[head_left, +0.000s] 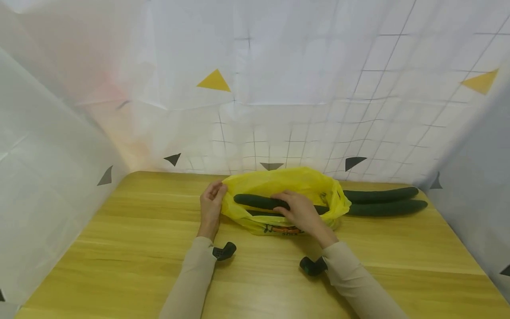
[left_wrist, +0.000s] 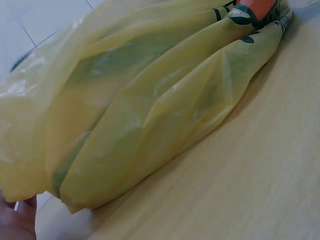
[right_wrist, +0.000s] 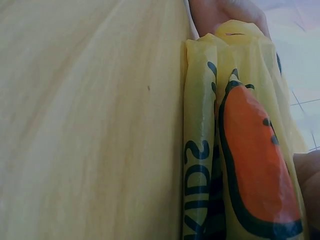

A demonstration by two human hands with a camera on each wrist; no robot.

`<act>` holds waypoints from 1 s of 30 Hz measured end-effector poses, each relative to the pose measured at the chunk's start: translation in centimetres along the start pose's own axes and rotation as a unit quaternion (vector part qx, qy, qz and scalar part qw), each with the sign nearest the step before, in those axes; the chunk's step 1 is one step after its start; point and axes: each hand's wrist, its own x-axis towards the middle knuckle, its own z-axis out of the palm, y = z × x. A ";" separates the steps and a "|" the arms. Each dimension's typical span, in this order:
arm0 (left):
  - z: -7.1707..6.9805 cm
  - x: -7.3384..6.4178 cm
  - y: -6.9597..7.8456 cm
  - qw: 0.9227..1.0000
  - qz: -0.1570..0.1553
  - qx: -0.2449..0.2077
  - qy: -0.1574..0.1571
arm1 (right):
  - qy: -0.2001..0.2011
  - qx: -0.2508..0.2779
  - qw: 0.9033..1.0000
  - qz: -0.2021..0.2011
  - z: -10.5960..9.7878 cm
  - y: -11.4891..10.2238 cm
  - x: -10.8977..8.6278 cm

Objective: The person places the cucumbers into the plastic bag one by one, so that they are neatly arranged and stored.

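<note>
A yellow plastic bag (head_left: pixel 284 180) lies on its side on the table, its mouth spread wide. My left hand (head_left: pixel 211 204) pinches the bag's left edge; in the left wrist view its fingertips (left_wrist: pixel 26 210) show at the film. Inside the mouth, my right hand (head_left: pixel 300 212) grips a dark green cucumber (head_left: pixel 253 201) from above. Another cucumber (head_left: pixel 322 209) shows lower in the bag, partly hidden by the hand and the front film. An orange print (right_wrist: pixel 257 155) covers the bag's front in the right wrist view.
Two more cucumbers, a rear one (head_left: pixel 382 195) and a front one (head_left: pixel 392 208), lie side by side right of the bag, their left ends hidden behind it. The wooden table (head_left: pixel 131 239) meets white sheeting (head_left: pixel 191 128) at the back. Black cameras sit on both wrists.
</note>
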 end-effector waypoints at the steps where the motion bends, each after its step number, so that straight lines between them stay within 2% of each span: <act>1: 0.0 0.0 0.0 1.000 0.000 0.000 0.000 | -0.004 -0.005 1.000 0.001 0.1 0.0 0.0; 6: 0.2 -0.1 0.0 1.000 0.005 -0.002 0.000 | -0.021 -0.024 0.999 0.011 0.3 -0.1 0.1; 16: 0.2 -0.1 0.1 1.000 0.011 -0.007 -0.005 | -0.046 -0.021 0.999 0.011 0.2 0.0 0.2; 23: 0.1 -0.3 0.3 1.000 0.007 -0.009 -0.007 | -0.056 0.016 0.998 0.022 0.2 0.0 0.3; 30: -0.1 -0.1 0.0 1.000 0.006 -0.008 -0.005 | -0.045 0.041 0.998 0.025 0.5 0.3 0.2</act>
